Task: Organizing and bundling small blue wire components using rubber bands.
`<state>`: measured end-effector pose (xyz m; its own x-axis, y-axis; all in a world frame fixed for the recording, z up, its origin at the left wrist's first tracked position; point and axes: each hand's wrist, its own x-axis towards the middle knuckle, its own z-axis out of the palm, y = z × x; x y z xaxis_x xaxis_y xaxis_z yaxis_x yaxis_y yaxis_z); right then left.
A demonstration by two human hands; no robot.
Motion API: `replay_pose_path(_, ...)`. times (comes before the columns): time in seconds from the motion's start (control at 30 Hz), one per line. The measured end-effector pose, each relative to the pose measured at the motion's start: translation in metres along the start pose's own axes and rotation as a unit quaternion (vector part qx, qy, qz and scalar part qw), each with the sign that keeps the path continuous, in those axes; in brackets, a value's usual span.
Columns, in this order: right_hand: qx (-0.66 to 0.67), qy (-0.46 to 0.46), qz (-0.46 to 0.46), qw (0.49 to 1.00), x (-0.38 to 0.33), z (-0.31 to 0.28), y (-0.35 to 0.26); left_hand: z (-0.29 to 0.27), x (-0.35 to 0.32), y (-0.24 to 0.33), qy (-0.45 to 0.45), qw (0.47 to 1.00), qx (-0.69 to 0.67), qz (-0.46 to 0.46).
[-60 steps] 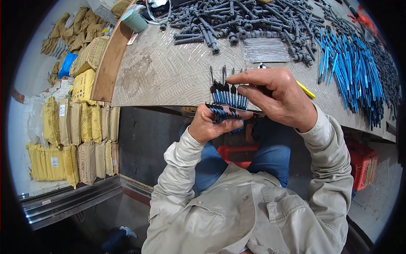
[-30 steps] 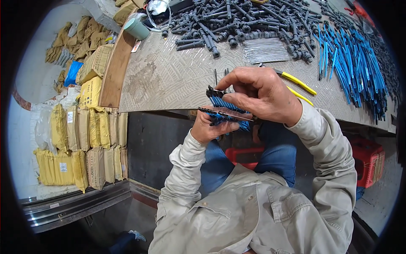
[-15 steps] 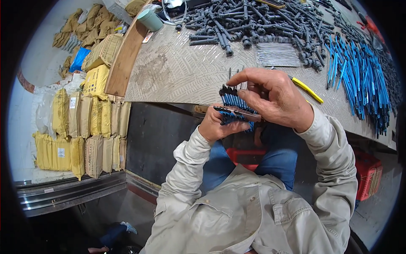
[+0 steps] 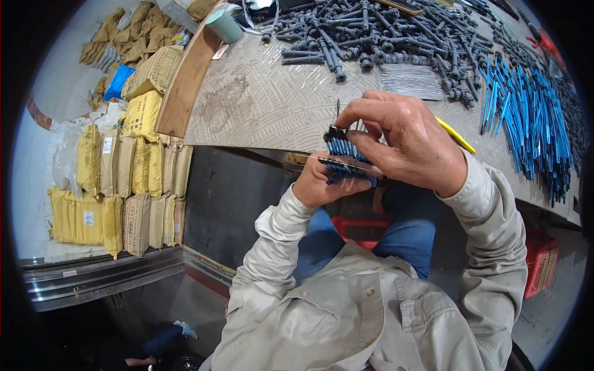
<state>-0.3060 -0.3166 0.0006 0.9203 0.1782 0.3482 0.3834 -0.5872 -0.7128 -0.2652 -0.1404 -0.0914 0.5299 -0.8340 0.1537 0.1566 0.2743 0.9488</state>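
Observation:
My left hand (image 4: 318, 184) is closed around a bundle of blue pens (image 4: 346, 157) with dark tips, held upright at the front edge of the metal workbench (image 4: 260, 111). My right hand (image 4: 405, 139) is over the bundle from the right, its thumb and fingers pinching the dark tips at the top. A thin dark rod lies across the bundle just under my right fingers. My grey sleeves come up from the lower edge.
A pile of dark grey pen parts (image 4: 383, 34) covers the back of the bench. Loose blue pen tubes (image 4: 526, 117) lie at the right, with a yellow tool (image 4: 458, 137) behind my right hand. A green cup (image 4: 224, 26) and a wooden board (image 4: 185, 80) stand at left. Yellow sacks (image 4: 117, 179) line the floor.
The bundle stayed in both hands at the bench edge. My right fingers shifted along the tips of the pens, and the bundle tilted a little.

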Motion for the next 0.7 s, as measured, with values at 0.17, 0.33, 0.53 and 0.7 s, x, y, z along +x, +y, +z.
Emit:
replay_pose_path(0.17,0.013,0.006,0.009,1.0,0.0,0.004,-0.001,-0.004,-0.002,-0.005,-0.011,1.0,-0.006,0.008)
replay_pose_path(0.33,0.092,0.005,0.005,0.996,-0.001,0.013,0.008,-0.003,-0.003,-0.002,-0.002,0.999,0.038,0.004)
replay_pose_path(0.53,0.211,-0.04,0.006,0.977,-0.001,0.011,0.015,-0.009,-0.007,-0.005,-0.006,0.998,-0.062,-0.022)
replay_pose_path(0.7,0.174,-0.084,-0.029,0.981,0.003,0.0,0.012,-0.013,-0.006,-0.004,-0.036,0.992,-0.112,-0.036)
